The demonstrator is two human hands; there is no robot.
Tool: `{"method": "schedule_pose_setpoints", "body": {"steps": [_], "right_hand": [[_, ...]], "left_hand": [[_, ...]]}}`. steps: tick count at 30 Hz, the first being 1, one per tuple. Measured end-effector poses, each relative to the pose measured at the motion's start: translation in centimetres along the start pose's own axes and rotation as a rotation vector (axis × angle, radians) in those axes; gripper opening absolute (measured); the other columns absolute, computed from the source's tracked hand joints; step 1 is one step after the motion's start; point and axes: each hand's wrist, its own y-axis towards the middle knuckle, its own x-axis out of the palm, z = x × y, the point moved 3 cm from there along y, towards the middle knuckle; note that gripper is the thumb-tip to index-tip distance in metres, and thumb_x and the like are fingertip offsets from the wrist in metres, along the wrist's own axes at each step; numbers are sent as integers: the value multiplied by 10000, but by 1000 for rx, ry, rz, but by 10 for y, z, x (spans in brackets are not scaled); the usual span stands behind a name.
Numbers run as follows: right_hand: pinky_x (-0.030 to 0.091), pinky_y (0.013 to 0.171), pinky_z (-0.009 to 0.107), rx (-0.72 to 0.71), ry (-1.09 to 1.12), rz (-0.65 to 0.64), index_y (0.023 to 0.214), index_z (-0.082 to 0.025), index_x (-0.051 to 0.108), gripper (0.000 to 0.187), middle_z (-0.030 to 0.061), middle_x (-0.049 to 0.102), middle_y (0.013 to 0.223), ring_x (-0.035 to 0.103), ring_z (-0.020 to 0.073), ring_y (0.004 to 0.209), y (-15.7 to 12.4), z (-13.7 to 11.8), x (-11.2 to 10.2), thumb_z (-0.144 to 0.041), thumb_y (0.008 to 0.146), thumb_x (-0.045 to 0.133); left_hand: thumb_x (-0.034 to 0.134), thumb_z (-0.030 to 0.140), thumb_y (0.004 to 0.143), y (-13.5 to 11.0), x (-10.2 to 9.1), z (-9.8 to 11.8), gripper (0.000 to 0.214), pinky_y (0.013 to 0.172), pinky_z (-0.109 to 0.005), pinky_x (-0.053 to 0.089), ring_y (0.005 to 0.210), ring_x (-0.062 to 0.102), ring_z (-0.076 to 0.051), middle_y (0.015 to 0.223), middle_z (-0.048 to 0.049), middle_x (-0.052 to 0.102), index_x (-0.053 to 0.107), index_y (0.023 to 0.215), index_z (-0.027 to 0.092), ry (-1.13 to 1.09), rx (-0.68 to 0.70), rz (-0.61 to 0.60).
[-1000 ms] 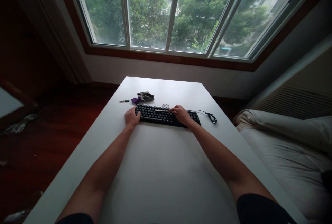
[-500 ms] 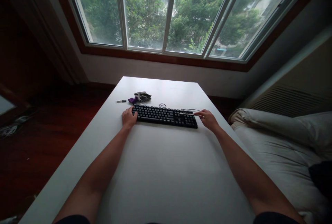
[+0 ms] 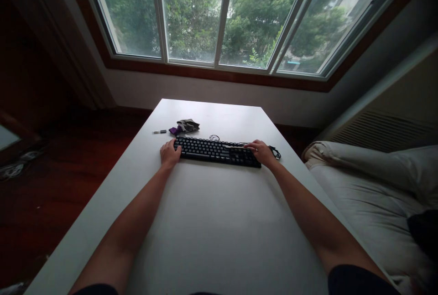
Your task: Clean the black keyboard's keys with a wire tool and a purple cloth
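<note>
A black keyboard (image 3: 208,150) lies across the white table (image 3: 205,213). My left hand (image 3: 170,152) is wrapped round its left end, the thumb along the near edge. Over the number-pad end, my right hand (image 3: 259,150) pinches a thin, pale, stick-like tool (image 3: 234,147), whose tip points left above the keys. Too small to tell is what kind of tool it is, or whether the tip touches the keys. The right hand covers part of the keyboard's far right corner.
Behind the keyboard lie a crumpled grey cloth-like piece (image 3: 189,125), a purple piece (image 3: 175,130) and a pen-like item (image 3: 159,131). A coiled black cable (image 3: 274,152) sits right of my right hand. A pale padded seat (image 3: 356,185) stands beside the table.
My right hand has moved left over the keyboard with the stick-like tool, uncovering the coiled cable. My left hand stays on the keyboard's left end.
</note>
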Motion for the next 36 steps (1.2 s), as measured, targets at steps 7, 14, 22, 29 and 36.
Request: {"method": "schedule_pose_setpoints", "body": {"steps": [7, 14, 22, 29, 36], "right_hand": [[478, 893, 348, -40, 43, -22, 1107, -312, 789, 332, 75, 649, 1005, 572, 234, 976, 26, -49, 22, -160, 943, 544], [472, 920, 368, 12, 49, 17, 1103, -304, 787, 325, 74, 646, 997, 574, 237, 976, 6, -22, 16, -179, 929, 542], [479, 894, 410, 163, -42, 183, 1052, -280, 791, 340, 87, 638, 951, 562, 263, 936, -56, 49, -25, -185, 886, 510], [469, 911, 412, 179, -88, 255, 1046, -239, 793, 343, 97, 646, 968, 572, 253, 919, -80, 91, -50, -185, 864, 507], [474, 876, 421, 210, -40, 272, 1010, -238, 780, 278, 100, 678, 969, 568, 273, 934, -64, 73, -29, -274, 886, 534]], "left_hand": [[551, 372, 909, 1, -1, 0, 464, 1082, -427, 403, 1167, 593, -294, 1273, -116, 665, 594, 1334, 190, -14, 11, -6], [550, 367, 906, 1, -3, 1, 456, 1085, -429, 402, 1168, 594, -292, 1279, -113, 666, 596, 1328, 199, -11, 0, -18], [547, 362, 916, -1, -4, 4, 458, 1091, -431, 396, 1183, 585, -295, 1295, -119, 655, 583, 1341, 195, 2, -6, -24], [548, 362, 915, 0, -3, 3, 452, 1074, -436, 404, 1170, 589, -304, 1273, -126, 659, 586, 1334, 195, 18, -19, -20], [551, 363, 913, 0, -3, 4, 450, 1075, -430, 409, 1166, 593, -298, 1267, -121, 662, 587, 1330, 197, 17, -6, -21]]}}
